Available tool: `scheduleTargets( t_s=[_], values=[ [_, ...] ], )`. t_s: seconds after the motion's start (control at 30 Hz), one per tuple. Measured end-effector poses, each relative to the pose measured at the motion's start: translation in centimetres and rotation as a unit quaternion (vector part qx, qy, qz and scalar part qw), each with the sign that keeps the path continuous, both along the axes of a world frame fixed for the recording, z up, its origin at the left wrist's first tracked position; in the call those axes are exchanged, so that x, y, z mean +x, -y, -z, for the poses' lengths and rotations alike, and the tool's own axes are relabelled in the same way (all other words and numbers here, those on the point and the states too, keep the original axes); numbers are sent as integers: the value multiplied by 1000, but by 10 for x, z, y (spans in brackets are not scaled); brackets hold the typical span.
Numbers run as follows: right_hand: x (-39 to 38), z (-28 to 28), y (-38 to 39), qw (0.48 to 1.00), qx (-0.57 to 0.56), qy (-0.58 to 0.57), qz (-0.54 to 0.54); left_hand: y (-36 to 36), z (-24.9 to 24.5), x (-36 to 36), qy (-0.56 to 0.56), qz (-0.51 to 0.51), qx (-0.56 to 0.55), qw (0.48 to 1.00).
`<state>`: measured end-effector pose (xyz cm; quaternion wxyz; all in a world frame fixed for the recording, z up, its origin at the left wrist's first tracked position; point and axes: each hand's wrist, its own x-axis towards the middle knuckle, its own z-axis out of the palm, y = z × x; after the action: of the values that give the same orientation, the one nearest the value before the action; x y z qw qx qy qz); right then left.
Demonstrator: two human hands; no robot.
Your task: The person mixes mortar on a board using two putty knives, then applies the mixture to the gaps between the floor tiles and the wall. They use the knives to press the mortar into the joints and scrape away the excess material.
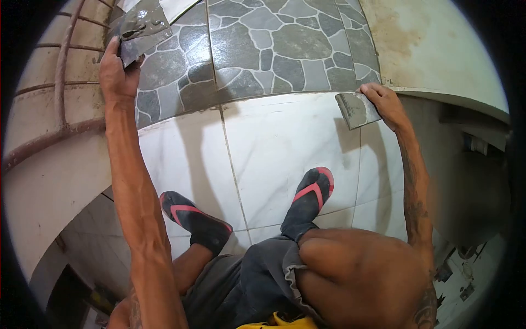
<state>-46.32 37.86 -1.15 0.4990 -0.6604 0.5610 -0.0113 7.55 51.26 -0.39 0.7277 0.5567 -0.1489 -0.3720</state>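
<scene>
My left hand (119, 74) is closed on the edge of a flat grey plate (130, 52) at the upper left. Wet grey cement (143, 26) is heaped on that plate. On the right, my right hand (386, 104) grips a small rectangular piece (356, 111) by its far corner, with thumb and fingers round it. Cement smears its face, and it is held over the white floor near the step edge. Beyond both hands lies a stone-patterned tile surface (290, 46), grey with pale joints; its left part looks wet.
White marbled tiles (274, 148) cover the floor where my feet stand in dark socks and red-strapped flip-flops (313, 191). A rusty metal railing (62, 77) runs along the left wall. A beige wall (438, 49) curves round on the right.
</scene>
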Motion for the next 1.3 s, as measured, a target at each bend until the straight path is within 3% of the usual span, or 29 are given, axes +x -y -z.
scheduleTargets(
  t_s=[0.13, 0.23, 0.33, 0.57, 0.67, 0.87, 1.17, 1.27, 1.3],
  values=[
    [3, 11, -2, 995, 63, 71, 29, -10, -4, 2, -19, -1, -26, 999],
    [15, -4, -9, 995, -13, -18, -96, -12, 2, 8, -25, -13, -9, 1000],
    [26, -16, -19, 991, 29, 28, -128, -13, 1, -1, -32, -22, 2, 999],
    [34, -23, -21, 990, 99, 101, -17, -10, 18, -30, -31, 23, 16, 999],
    [38, -23, -22, 974, 114, 185, 60, -6, 15, -47, -35, 25, 21, 999],
    [27, -19, -12, 973, 90, 193, 87, -5, 15, -44, -17, 43, 19, 999],
    [19, -23, 3, 993, 15, 78, 90, -5, 14, -53, -11, 44, 37, 998],
    [21, -21, 6, 998, -23, 27, 48, -1, 14, -59, -12, 45, 57, 997],
    [18, -15, 7, 995, -98, -6, -18, 0, 14, -60, -17, 51, 52, 997]
  ],
)
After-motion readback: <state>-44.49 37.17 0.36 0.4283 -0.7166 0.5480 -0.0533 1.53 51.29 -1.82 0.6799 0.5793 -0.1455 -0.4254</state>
